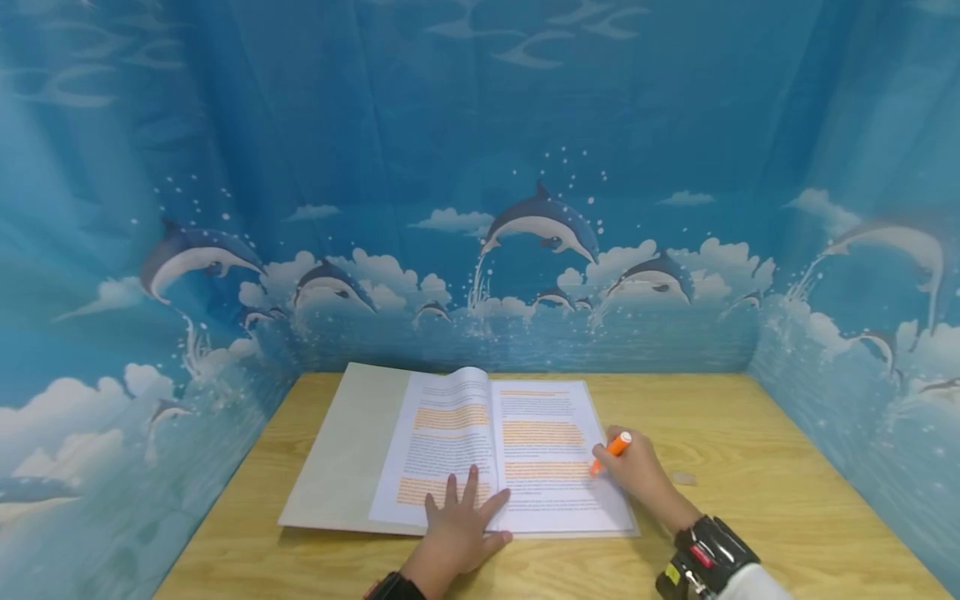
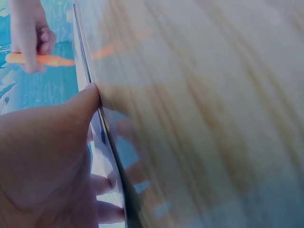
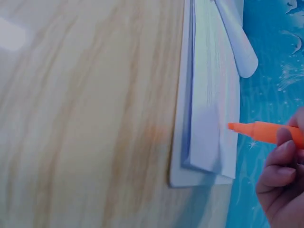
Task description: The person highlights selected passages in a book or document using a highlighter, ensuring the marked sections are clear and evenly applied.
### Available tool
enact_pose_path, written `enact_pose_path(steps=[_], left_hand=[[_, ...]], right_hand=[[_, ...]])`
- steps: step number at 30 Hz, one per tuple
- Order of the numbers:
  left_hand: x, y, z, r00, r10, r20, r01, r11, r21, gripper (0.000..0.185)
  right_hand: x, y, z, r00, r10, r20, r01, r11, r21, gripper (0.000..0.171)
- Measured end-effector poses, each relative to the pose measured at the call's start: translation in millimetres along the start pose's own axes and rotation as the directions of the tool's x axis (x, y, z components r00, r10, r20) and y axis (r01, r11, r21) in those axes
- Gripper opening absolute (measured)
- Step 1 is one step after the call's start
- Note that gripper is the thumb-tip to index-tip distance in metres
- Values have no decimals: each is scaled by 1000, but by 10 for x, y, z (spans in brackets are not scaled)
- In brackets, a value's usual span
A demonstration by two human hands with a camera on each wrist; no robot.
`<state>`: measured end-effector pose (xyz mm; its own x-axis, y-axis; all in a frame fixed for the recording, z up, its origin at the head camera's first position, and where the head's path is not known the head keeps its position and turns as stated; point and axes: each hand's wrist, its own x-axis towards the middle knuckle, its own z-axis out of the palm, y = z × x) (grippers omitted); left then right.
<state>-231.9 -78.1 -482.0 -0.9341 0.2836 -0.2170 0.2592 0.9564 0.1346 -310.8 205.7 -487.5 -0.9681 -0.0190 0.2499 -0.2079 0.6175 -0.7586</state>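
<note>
Your right hand pinches the marker, its long axis slanting down-left to a tip at the right end of the book's lower right-page highlight. Your left hand, fingers spread, rests near the fold, farther off.

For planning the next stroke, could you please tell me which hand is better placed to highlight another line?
Probably the right hand: it grips the orange highlighter, tip at the right page. The left hand lies spread over the open book's lower edge.
</note>
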Motion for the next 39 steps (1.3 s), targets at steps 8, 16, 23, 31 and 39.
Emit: enact_pose_path(steps=[8, 16, 23, 31, 39], left_hand=[[26, -23, 40, 1000, -13, 1, 13, 1000, 0, 64], [56, 15, 69, 1000, -21, -8, 21, 1000, 4, 65], [66, 42, 105, 999, -8, -31, 9, 1000, 18, 65], [121, 35, 231, 998, 8, -59, -6, 1000, 21, 66], [25, 47, 83, 999, -16, -40, 18, 999, 51, 65]], right_hand=[[27, -295, 61, 999, 11, 31, -14, 996, 85, 36], [16, -503, 383, 994, -26, 102, 12, 991, 133, 32], [-16, -630, 694, 988, -104, 112, 86, 984, 155, 32], [-23, -639, 835, 988, -148, 40, 145, 986, 82, 36], [-29, -644, 895, 989, -140, 40, 136, 985, 103, 36]])
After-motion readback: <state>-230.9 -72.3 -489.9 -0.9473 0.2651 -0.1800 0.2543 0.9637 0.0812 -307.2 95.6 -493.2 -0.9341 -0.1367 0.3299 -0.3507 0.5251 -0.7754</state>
